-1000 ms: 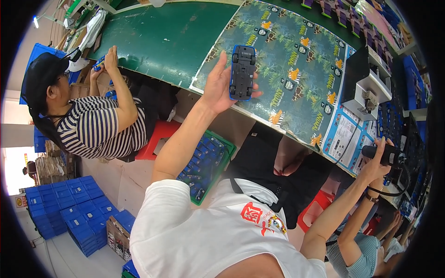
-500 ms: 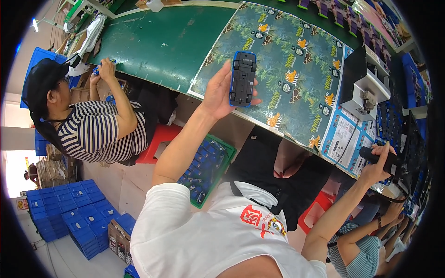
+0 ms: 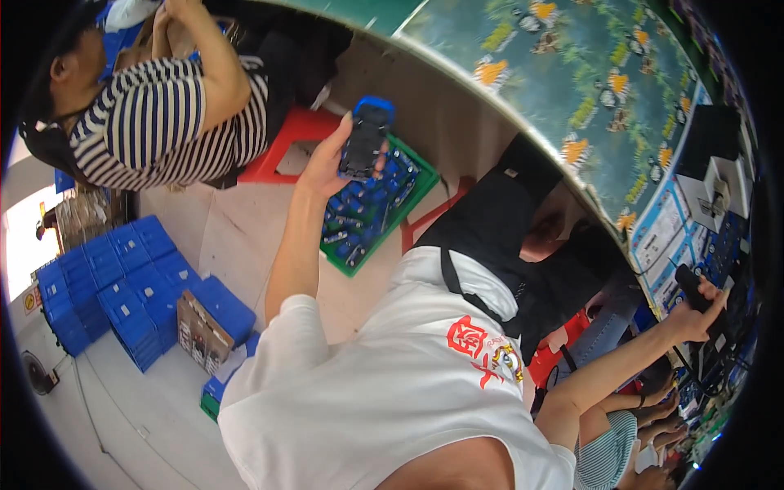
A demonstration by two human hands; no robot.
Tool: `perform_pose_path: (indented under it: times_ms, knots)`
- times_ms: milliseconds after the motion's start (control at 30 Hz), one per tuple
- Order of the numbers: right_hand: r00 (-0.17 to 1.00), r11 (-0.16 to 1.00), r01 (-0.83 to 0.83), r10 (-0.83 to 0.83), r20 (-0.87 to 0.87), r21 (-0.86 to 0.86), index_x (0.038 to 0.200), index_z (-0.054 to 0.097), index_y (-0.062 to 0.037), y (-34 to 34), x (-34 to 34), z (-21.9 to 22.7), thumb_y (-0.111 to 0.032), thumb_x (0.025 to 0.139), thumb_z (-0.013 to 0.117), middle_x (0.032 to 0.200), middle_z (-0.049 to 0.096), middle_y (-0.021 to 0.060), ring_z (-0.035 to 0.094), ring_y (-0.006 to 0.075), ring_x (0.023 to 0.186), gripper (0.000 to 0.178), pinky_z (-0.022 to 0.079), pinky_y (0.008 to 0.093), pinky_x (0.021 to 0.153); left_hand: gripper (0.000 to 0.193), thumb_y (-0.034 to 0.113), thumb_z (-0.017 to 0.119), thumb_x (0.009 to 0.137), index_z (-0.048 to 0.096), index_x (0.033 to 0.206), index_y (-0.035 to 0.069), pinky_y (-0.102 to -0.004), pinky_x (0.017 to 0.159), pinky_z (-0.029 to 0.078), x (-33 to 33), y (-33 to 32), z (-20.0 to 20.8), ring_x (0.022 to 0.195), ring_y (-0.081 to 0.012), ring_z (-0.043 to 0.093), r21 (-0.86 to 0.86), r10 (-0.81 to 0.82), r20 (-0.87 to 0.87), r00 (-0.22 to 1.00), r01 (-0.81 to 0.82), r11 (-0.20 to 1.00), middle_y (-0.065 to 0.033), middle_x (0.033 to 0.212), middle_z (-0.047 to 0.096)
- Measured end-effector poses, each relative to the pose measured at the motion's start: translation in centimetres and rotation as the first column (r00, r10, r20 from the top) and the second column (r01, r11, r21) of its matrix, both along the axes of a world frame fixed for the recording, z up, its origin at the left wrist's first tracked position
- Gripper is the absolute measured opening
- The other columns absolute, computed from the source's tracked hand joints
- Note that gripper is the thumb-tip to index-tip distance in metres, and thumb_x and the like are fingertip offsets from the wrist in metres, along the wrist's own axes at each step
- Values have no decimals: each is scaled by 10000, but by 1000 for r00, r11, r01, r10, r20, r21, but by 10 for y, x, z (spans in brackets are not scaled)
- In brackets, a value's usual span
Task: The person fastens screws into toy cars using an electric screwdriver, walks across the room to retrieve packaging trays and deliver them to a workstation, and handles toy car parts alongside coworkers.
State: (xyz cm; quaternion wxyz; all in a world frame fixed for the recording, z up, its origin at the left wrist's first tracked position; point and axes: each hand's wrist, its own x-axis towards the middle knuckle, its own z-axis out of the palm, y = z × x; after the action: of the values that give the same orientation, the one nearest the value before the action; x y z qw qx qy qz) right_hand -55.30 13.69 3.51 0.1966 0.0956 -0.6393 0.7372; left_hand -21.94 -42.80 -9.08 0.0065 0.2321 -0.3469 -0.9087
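I see the left hand lifted over the floor, with its grip closed around a dark, flat, oblong part that has a blue end on top. The thumb is on the right edge and the fingers wrap behind it, so the part stands almost upright, just above the green crate filled with similar blue and dark pieces. I judge the part to be rigid plastic, light enough for 1 hand and probably smooth, so it can slip if pinched only at the tip. The long side edges, where the hand has it now, look like the safest place to take it.

The right hand is far away at the right side, with its grip closed around a black tool handle near the edge of the worktop with the patterned cover.

Compared with 0.5 s ago, the part was held up in front of the patterned worktop, and now it is lower, over the crate beside the red stool. The view has also tilted downward. The person in the striped shirt remains seated at the left.
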Motion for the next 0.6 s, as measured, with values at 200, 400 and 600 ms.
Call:
perform_pose_path:
  times_ms: [200,400,600]
  knots:
    - [998,999,53,-53,30,-3,968,671,75,-19,-3,13,-142,902,572,729,518,90,530,240,716,247,487,444,825,578,543,619,901,550,1177,40,-298,467,448,205,51,-240,581,-156,573,-209,168,751,638,-11,978,-42,792,588]
    - [991,977,128,-132,11,171,902,672,93,-38,0,30,-56,883,629,747,593,100,588,231,700,156,536,405,776,656,507,696,836,567,1292,53,-340,575,487,239,118,-338,688,-195,614,-167,26,880,474,256,952,-118,911,654]
    - [986,943,164,-169,-8,291,862,626,67,-54,1,32,-57,899,637,724,610,93,623,236,683,129,579,398,753,784,523,772,740,553,1320,43,-347,867,513,207,142,-413,1024,-269,653,-427,243,848,471,333,841,-177,1198,642]
